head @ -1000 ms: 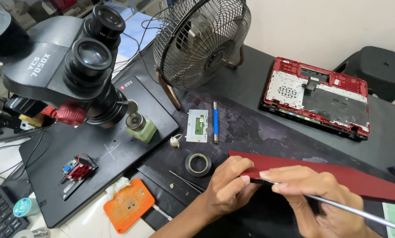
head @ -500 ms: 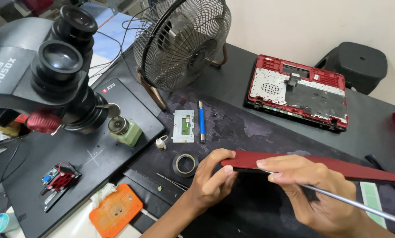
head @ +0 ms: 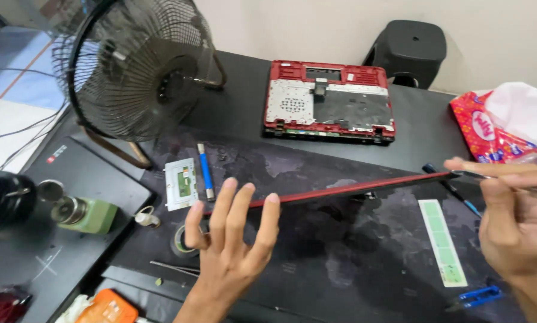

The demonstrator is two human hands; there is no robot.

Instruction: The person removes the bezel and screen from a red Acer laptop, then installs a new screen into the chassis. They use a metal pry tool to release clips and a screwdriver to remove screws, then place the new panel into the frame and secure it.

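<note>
We see a thin red panel (head: 352, 188) held up edge-on across the middle of the frame. It looks like a long, flat red strip with a dark underside, and it tilts up a little toward the right. Our left hand (head: 229, 251) is at its left end, with the fingers spread wide and loose; only the fingertips are at the panel's edge. Our right hand (head: 511, 224) is at the right end, pinching a thin metal tool (head: 496, 178) that touches the panel's tip. Below lies a dark mat (head: 340, 263) with a green strip (head: 442, 239). In the upper middle sits an open red laptop base (head: 328, 101). A black fan (head: 137, 66) stands in the upper left.
</note>
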